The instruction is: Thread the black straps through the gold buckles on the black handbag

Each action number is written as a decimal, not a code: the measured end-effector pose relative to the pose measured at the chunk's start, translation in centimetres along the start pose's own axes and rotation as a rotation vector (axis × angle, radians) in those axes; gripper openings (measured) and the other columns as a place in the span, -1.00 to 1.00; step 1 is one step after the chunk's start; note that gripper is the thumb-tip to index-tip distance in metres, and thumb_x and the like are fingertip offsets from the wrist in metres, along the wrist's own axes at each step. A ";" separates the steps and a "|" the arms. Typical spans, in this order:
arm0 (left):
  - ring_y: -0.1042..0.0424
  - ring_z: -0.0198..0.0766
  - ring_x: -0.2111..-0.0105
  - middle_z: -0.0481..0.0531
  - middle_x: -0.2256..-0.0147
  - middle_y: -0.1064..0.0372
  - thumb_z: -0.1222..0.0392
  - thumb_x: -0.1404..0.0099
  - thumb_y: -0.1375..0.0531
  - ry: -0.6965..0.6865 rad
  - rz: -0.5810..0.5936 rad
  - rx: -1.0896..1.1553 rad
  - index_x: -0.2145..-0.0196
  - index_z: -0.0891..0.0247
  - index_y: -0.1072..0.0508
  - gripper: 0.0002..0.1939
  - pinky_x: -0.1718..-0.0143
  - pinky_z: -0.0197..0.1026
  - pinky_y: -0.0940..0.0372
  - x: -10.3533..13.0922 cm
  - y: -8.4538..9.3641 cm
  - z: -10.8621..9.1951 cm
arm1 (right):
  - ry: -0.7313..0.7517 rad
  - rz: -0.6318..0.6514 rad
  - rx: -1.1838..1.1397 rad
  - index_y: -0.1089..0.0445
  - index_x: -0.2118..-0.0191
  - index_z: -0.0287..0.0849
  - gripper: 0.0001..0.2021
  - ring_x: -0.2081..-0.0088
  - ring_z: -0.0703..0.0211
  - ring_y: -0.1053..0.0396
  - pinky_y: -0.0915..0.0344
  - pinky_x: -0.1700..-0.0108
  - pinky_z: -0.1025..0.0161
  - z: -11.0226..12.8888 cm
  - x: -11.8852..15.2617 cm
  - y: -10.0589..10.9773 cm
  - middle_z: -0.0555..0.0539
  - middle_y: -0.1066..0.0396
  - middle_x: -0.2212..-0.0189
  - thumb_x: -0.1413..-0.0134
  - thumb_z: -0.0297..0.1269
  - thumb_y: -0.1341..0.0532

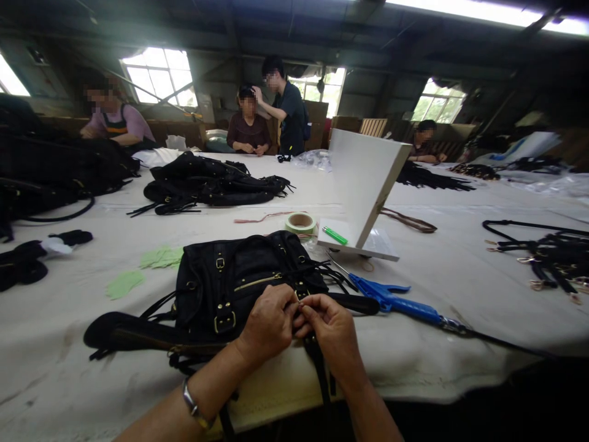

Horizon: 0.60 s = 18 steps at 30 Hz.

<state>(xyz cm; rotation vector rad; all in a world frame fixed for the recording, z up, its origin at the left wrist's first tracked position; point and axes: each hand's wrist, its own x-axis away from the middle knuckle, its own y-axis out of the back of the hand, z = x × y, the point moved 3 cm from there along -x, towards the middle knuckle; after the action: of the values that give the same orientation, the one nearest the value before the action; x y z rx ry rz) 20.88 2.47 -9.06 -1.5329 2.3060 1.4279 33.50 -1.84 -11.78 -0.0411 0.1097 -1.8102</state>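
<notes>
Two hands: your left hand [267,322] and right hand [329,325] meet fingertip to fingertip at the near edge of the table [460,288].
Grip: both pinch a small gold fitting on a strap of the black bag [239,282]; fingers curled tight.
Bag: lies flat just beyond your hands, zipper and buckles up, straps trailing left and toward you.
Wrist: a bracelet [196,408] sits on your left arm.
Right of bag: blue tool [391,301], cable running right.
Far of bag: tape roll [300,222], green lighter [335,236], white board [363,184] propped up.
Left: green paper scraps [161,256].
Far side: seated people, more black bags [211,184].
</notes>
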 end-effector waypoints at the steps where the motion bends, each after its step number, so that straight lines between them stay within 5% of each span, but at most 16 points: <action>1: -0.23 -0.21 0.39 -0.02 0.45 -0.25 0.32 -0.32 0.02 0.002 0.006 0.002 0.44 0.26 -0.26 -0.82 0.27 -0.14 -0.07 0.0 0.0 0.0 | 0.003 0.001 -0.006 -0.36 0.30 -0.29 -0.66 0.58 0.21 -0.42 -0.34 0.52 0.40 0.1 0.1 0.0 -0.10 -0.47 0.52 -0.02 -0.05 -0.30; 18: -0.19 -0.18 0.38 0.03 0.43 -0.24 0.31 -0.31 0.05 -0.043 0.085 -0.033 0.45 0.25 -0.20 -0.83 0.26 -0.11 -0.05 0.0 -0.2 0.1 | 0.020 0.032 0.082 -0.39 0.37 -0.29 -0.71 0.57 0.16 -0.44 -0.42 0.50 0.35 0.4 0.1 0.1 -0.09 -0.45 0.58 -0.04 -0.10 -0.30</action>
<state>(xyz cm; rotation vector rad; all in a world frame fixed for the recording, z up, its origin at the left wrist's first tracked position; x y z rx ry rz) 21.00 2.50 -9.23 -1.4139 2.3608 1.5095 33.64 -2.01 -11.37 0.0371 0.0501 -1.7813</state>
